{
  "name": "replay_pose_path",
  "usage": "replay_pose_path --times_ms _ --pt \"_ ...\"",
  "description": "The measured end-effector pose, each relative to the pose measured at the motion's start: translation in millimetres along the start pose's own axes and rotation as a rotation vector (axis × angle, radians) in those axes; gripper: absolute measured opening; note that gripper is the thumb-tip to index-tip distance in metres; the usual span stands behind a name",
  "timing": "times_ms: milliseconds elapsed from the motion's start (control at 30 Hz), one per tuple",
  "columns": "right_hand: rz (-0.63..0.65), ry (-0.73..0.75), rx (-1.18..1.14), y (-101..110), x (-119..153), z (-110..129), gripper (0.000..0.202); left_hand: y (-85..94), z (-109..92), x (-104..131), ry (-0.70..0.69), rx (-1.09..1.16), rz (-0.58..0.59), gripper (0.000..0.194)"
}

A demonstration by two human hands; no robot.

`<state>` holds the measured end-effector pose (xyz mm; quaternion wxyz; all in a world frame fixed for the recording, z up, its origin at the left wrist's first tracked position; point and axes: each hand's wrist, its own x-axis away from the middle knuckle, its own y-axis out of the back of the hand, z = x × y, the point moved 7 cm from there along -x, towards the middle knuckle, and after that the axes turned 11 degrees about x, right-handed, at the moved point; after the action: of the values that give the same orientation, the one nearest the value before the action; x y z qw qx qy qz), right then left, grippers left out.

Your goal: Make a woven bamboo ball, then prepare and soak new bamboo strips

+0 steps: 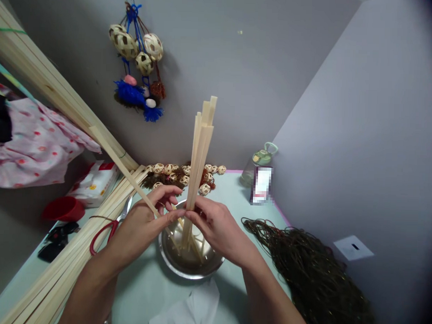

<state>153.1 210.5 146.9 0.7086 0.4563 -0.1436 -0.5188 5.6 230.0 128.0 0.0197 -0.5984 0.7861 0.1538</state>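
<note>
My right hand (pixel 214 223) is closed around a bundle of pale flat strips (pixel 201 156), which stands nearly upright over a metal bowl (pixel 192 276). The lower ends of the bundle reach into the bowl, where several shorter strip pieces lie. Between the thumb and palm of my left hand (pixel 150 221) runs a single long strip (pixel 122 166), slanting up to the left. My left thumb tip touches the bundle beside my right thumb; the other left fingers are curled.
Long strips (pixel 61 265) and red-handled scissors (pixel 103 233) lie left. Woven balls (pixel 169 169) line the wall. A bottle (pixel 249 170), phone (pixel 261 185) and dark cord pile (pixel 321 274) are right. A white cloth (pixel 191 312) lies in front.
</note>
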Motion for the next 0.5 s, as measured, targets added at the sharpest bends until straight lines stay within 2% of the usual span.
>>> replay_pose_path --times_ms 133,333,500 --pt "0.003 0.029 0.016 0 2 5 0.014 -1.1 -6 3 -0.004 0.042 -0.031 0.031" --pt "-0.025 0.012 0.043 -2 1 1 0.01 -4.9 -18 4 -0.07 0.069 -0.036 0.009" --pt "-0.045 0.0 -0.004 0 1 0 0.008 -4.7 -15 3 -0.051 0.078 -0.025 0.011"
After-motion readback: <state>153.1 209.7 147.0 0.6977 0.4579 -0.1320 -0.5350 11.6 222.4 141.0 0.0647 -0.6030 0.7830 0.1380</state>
